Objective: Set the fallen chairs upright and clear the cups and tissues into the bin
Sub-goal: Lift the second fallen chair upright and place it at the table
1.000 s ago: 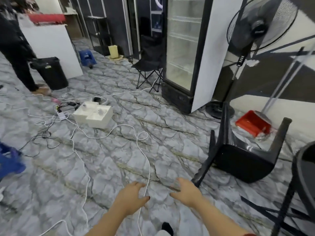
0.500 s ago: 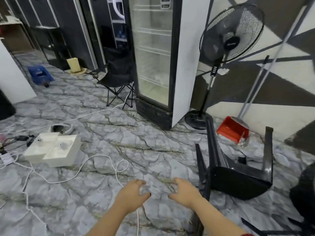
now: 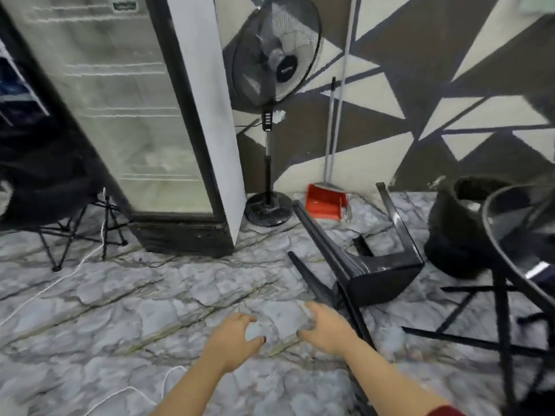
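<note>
A black chair (image 3: 378, 274) lies on its side on the marble floor, legs pointing toward the wall. Its nearest leg runs down past my right hand (image 3: 326, 328), which hovers just left of it, fingers spread, holding nothing. My left hand (image 3: 234, 340) is held out beside it over bare floor, fingers loosely curled and empty. A black bin (image 3: 459, 229) stands at the right against the wall, partly hidden by a round black table (image 3: 510, 265). No cups or tissues are visible.
A glass-door fridge (image 3: 129, 121) stands at the back left, a pedestal fan (image 3: 270, 115) beside it. A red dustpan (image 3: 326, 205) with a broom leans on the wall. A black folding chair (image 3: 60, 211) stands at far left. White cables (image 3: 60, 280) cross the floor.
The view has swung right and closer to the fallen chair. The white boxes and cable tangle have left the view; the bin and table have come in. Both hands stay empty in front.
</note>
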The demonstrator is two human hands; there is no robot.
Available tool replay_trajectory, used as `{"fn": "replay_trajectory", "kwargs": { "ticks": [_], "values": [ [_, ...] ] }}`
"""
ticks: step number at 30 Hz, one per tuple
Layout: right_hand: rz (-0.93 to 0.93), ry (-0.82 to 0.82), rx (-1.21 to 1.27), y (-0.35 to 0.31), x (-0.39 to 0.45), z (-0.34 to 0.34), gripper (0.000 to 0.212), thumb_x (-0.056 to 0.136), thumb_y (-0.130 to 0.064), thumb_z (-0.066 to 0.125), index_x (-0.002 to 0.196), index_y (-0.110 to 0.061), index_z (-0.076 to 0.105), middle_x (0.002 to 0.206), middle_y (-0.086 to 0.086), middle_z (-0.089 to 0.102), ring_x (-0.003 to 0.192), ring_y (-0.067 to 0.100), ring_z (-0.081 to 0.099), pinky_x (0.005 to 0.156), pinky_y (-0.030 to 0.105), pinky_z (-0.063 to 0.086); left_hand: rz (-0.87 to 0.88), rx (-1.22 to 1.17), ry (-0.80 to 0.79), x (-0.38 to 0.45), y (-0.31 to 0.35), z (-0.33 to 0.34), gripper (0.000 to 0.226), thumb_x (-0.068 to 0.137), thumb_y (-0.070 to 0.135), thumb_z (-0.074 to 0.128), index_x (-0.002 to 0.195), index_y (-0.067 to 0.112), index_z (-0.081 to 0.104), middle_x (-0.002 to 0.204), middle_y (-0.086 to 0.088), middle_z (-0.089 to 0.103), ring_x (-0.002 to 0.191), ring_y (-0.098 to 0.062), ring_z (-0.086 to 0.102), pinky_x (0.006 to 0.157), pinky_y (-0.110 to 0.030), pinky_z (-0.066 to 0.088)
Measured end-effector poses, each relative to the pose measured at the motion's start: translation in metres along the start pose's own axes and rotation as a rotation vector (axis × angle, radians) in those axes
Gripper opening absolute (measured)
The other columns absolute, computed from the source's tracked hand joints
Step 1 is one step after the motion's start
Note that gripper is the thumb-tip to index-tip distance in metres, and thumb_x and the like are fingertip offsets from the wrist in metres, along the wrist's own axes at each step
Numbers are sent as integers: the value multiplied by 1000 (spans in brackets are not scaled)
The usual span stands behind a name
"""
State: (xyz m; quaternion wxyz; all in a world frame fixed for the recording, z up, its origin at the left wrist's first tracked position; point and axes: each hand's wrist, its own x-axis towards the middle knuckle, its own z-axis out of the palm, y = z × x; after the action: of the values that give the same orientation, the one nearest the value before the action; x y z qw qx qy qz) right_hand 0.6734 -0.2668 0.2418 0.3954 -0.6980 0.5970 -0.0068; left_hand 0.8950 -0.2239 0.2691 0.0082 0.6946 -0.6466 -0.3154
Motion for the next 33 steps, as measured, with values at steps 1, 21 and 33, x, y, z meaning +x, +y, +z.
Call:
{"fn": "replay_trajectory", "kwargs": {
  "ticks": [1,21,33],
  "values": [
    [20,7,23,12,12,9,88,60,-69,46,139,-35,30,138,-2,48,124,20,46,100,40,43,21,14,-7,10,-3,-5,57,87,52,50,135,23,40,145,1,39,131,-16,38,105,-28,34],
    [536,291,484,86,5,-38,72,74,-47,58,138,-26,32,128,-1,52,114,19,51,92,31,44,590,369,-350,198,142,13,57,88,49,48,138,24,37,149,4,30,135,-16,30,108,-30,29],
    [867,475,680,122,-2,-25,69,83,-41,56,141,-19,27,142,7,42,128,26,41,101,33,38,832,532,-657,258,213,69,55,88,43,52,136,19,40,142,4,36,129,-14,35,105,-25,31]
  ]
}}
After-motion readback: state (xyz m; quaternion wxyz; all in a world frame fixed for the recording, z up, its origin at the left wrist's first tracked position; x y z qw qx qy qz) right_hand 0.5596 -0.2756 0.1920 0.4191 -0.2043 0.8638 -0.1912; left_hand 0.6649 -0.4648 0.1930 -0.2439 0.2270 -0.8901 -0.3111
